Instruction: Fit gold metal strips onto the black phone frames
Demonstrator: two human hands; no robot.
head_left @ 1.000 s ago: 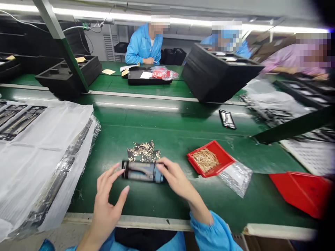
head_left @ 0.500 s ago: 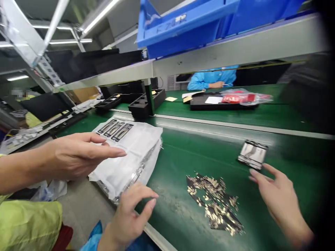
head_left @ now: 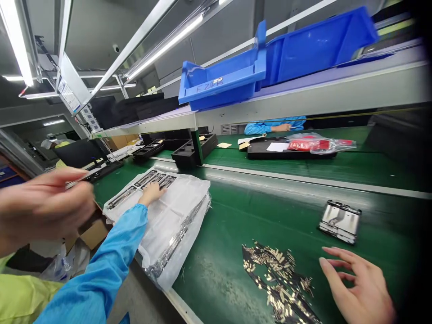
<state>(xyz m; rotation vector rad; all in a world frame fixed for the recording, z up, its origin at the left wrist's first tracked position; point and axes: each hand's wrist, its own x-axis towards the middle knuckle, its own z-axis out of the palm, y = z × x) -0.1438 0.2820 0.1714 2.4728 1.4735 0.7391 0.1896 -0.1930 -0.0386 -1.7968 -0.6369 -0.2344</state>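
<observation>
My left hand, in a blue sleeve, rests with its fingers on the white plastic bag holding several long black-and-metal strips. My right hand hovers open over the green belt, holding nothing. It is nearest to a rectangular metal-and-black part lying flat, and to a scattered pile of small gold-coloured pieces on black backing. A co-worker's blurred hand comes in at the far left, pinching a thin silvery strip above the bag.
Blue plastic bins sit on a shelf above the belt. Beyond it, a person in a blue sleeve sits at a second green belt with a black tray and red packets. Black foam trays stand nearby.
My view has swung left. The rectangular part held between my hands a second ago is no longer in them. My left hand has reached forward onto the white bag.
</observation>
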